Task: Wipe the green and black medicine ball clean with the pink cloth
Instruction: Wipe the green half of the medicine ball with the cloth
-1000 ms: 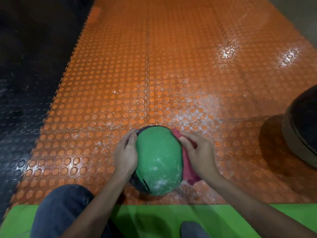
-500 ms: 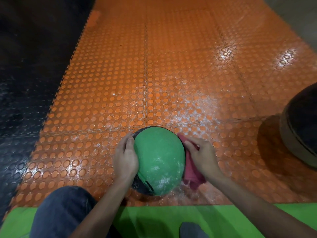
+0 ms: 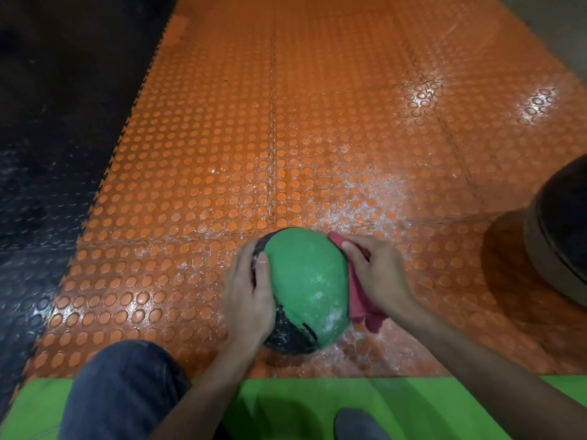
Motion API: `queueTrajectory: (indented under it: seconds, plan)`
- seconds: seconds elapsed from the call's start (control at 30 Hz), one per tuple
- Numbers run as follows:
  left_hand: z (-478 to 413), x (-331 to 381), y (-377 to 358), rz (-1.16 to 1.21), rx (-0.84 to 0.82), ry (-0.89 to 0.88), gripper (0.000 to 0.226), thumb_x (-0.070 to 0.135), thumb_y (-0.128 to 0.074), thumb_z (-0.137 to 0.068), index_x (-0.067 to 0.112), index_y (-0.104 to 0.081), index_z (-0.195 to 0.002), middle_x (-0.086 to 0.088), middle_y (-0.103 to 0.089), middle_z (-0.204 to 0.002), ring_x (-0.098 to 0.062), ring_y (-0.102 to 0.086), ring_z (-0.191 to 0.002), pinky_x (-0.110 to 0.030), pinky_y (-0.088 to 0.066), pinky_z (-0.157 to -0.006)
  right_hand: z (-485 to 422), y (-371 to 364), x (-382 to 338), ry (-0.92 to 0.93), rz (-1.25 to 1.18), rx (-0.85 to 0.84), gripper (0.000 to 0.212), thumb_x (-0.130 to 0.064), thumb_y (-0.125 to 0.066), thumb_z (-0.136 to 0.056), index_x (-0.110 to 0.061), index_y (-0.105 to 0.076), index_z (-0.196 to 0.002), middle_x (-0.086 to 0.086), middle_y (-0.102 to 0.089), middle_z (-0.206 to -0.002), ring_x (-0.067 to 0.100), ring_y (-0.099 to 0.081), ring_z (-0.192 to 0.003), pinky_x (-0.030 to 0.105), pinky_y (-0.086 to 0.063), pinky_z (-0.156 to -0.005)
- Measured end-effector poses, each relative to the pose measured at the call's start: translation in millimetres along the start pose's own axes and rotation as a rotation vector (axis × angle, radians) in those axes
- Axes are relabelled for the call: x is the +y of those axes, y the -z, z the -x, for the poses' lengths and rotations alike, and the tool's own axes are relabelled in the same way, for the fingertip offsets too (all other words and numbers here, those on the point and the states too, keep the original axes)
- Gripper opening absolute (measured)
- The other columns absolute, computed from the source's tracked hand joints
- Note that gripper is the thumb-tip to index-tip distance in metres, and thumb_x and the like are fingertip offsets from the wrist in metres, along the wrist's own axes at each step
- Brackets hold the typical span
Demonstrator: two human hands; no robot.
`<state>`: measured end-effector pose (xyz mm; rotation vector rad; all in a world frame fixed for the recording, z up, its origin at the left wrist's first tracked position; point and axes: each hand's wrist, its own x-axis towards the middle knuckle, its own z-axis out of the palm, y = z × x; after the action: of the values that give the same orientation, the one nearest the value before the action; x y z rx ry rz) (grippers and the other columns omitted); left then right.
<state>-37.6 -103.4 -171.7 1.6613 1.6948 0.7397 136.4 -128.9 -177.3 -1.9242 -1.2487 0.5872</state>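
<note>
Left hand cups ball; right hand holds cloth.

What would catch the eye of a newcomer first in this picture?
The green and black medicine ball, low in the centre on the orange studded floor, stands out most, streaked with white dust. The left hand rests on its left side while the right hand presses the pink cloth against its right side. A large dark ball sits at the right edge.
</note>
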Motion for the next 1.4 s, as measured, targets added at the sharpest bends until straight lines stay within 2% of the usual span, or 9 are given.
queueTrajectory:
  seconds: [0.27, 0.37, 0.5, 0.63, 0.73, 0.87, 1.0, 1.27, 1.4]
  plan:
    - [-13, 10, -5, 0.014, -0.012, 0.031, 0.061, 0.055, -0.023, -0.084, 0.030, -0.044, -0.135, 0.006, -0.044, -0.141, -0.016, -0.041, -0.127, -0.046, -0.031, -0.108, 58, -6, -30, 0.690, 0.214, -0.060, 0.023, -0.034, -0.042, -0.092, -0.020, -0.059, -0.099, 0.003, -0.063, -0.084, 0.013, -0.058, -0.059, 0.022, -0.048, -0.036]
    - [-14, 10, -7, 0.033, 0.007, 0.048, 0.060, 0.053, -0.024, -0.084, 0.029, -0.045, -0.135, 0.007, -0.046, -0.139, -0.015, -0.044, -0.124, -0.044, -0.034, -0.106, 23, -1, -27, 0.424, 0.113, 0.021, 0.035, -0.044, -0.034, -0.094, -0.027, -0.065, -0.098, -0.005, -0.059, -0.082, 0.003, -0.045, -0.051, 0.015, -0.040, -0.036]
    - [-17, 9, -6, 0.058, 0.012, 0.075, 0.041, 0.042, -0.034, -0.098, 0.027, -0.046, -0.134, 0.005, -0.046, -0.140, -0.017, -0.044, -0.125, -0.044, -0.034, -0.106, -12, 3, -8, 0.156, 0.194, 0.030, 0.028, -0.030, -0.049, -0.090, -0.022, -0.062, -0.113, -0.002, -0.057, -0.090, 0.006, -0.045, -0.070, 0.012, -0.033, -0.059]
    - [-25, 4, -5, 0.089, 0.018, 0.107, 0.036, 0.036, -0.035, -0.099, 0.030, -0.048, -0.132, 0.005, -0.048, -0.138, -0.017, -0.045, -0.124, -0.046, -0.036, -0.105, 37, -4, -29, 0.385, 0.112, -0.049, 0.023, -0.029, -0.051, -0.088, -0.015, -0.067, -0.097, -0.010, -0.052, -0.073, -0.002, -0.043, -0.049, 0.010, -0.036, -0.036]
    - [-24, 1, -3, 0.105, 0.025, 0.089, 0.041, 0.043, -0.035, -0.097, 0.028, -0.049, -0.132, 0.005, -0.049, -0.138, -0.016, -0.045, -0.124, -0.044, -0.034, -0.106, 62, -12, -24, 0.658, 0.244, -0.100, 0.021, -0.028, -0.049, -0.085, -0.020, -0.057, -0.102, 0.002, -0.063, -0.079, 0.009, -0.055, -0.055, 0.020, -0.047, -0.036]
    - [-23, -3, -5, 0.092, 0.049, 0.069, 0.049, 0.044, -0.031, -0.093, 0.024, -0.046, -0.134, 0.001, -0.048, -0.138, -0.019, -0.045, -0.124, -0.048, -0.033, -0.106, 30, -7, -30, 0.498, 0.176, -0.015, 0.026, -0.033, -0.046, -0.087, -0.022, -0.066, -0.099, -0.006, -0.056, -0.078, 0.003, -0.043, -0.046, 0.014, -0.036, -0.031]
    - [-22, -1, -7, 0.093, 0.052, 0.083, 0.054, 0.049, -0.029, -0.089, 0.026, -0.044, -0.136, 0.001, -0.044, -0.142, -0.020, -0.041, -0.128, -0.050, -0.030, -0.108, -9, 0, -25, 0.187, 0.213, 0.056, 0.028, -0.032, -0.047, -0.091, -0.022, -0.063, -0.112, -0.009, -0.045, -0.081, 0.004, -0.041, -0.062, 0.009, -0.031, -0.053]
    - [-18, -9, -6, 0.131, 0.040, -0.005, 0.058, 0.049, -0.028, -0.086, 0.022, -0.048, -0.133, 0.001, -0.048, -0.139, -0.017, -0.043, -0.127, -0.048, -0.035, -0.105, 54, -5, -32, 0.641, 0.298, -0.139, 0.019, -0.027, -0.054, -0.083, -0.022, -0.057, -0.101, 0.001, -0.060, -0.079, 0.014, -0.055, -0.058, 0.026, -0.046, -0.035]
    - [-19, -8, -8, 0.130, 0.046, 0.023, 0.061, 0.052, -0.027, -0.084, 0.024, -0.046, -0.135, 0.000, -0.047, -0.139, -0.020, -0.044, -0.127, -0.049, -0.036, -0.105, 13, 2, -38, 0.323, 0.221, -0.064, 0.034, -0.036, -0.038, -0.090, -0.025, -0.064, -0.110, -0.002, -0.054, -0.090, 0.012, -0.047, -0.067, 0.025, -0.042, -0.055]
